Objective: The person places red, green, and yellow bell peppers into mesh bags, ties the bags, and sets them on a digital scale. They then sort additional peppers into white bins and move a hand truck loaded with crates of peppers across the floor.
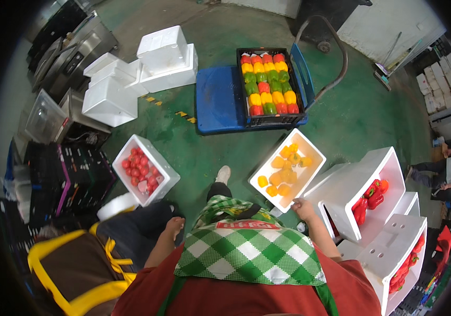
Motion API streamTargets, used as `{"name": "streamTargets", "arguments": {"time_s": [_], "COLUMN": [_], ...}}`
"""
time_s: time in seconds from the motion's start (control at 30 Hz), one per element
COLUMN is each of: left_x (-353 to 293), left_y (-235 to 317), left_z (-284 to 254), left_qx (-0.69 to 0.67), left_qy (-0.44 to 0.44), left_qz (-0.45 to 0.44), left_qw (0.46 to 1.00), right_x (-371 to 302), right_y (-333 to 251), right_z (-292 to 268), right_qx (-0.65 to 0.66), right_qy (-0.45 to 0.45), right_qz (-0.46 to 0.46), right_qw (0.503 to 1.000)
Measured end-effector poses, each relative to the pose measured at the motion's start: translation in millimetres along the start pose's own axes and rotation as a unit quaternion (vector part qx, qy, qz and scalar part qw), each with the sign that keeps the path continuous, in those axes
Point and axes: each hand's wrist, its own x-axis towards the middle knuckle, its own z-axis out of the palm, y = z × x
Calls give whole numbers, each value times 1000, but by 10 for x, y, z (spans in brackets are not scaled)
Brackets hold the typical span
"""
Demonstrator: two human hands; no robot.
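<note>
My right hand [303,209] is at the near right rim of a white foam box [315,149], its fingers closed at the edge. Yellow bell peppers [283,174] lie loosely inside this box. Low at my left side hangs my left hand [175,227], fingers curled in, with nothing visible in it. Ahead, a black crate [272,120] holds rows of red, yellow and green peppers [267,79]. It stands on the right part of a blue platform cart [217,100].
Another foam box [162,163] holds red tomatoes or similar round produce. Foam boxes with red peppers [374,197] crowd my right. A co-worker [78,268] in brown and yellow is close at my left. White foam boxes [165,58] and dark stacked crates [78,179] stand further left.
</note>
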Motion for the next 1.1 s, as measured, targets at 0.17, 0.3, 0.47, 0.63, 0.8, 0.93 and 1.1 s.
{"name": "streamTargets", "arguments": {"time_s": [0.17,0.3,0.47,0.63,0.8,0.93,1.1], "left_x": [699,1028,1410,1462,1603,1126,1304], "left_y": [1419,2621,3341,3421,2816,3561,4090], "left_z": [-758,-1286,-1450,-1232,-1030,-635,-49], "left_qx": [38,-89,-147,-109,-140,-166,-272], "left_qy": [-19,77,116,94,215,234,177], "left_qz": [-36,16,3,-67,-78,-212,-134], "left_qw": [998,993,982,987,963,934,936], "right_x": [332,381,940,2285,3776,4206,4419], "right_y": [297,8,-177,-551,-923,-1521,-1427], "right_z": [219,-91,-1145,-2629,-3900,-4361,-4430], "right_qx": [192,286,463,465,161,-84,226], "right_qy": [38,54,86,292,509,477,450], "right_qz": [135,194,163,-12,-4,24,17], "right_qw": [971,937,867,836,846,875,864]}}
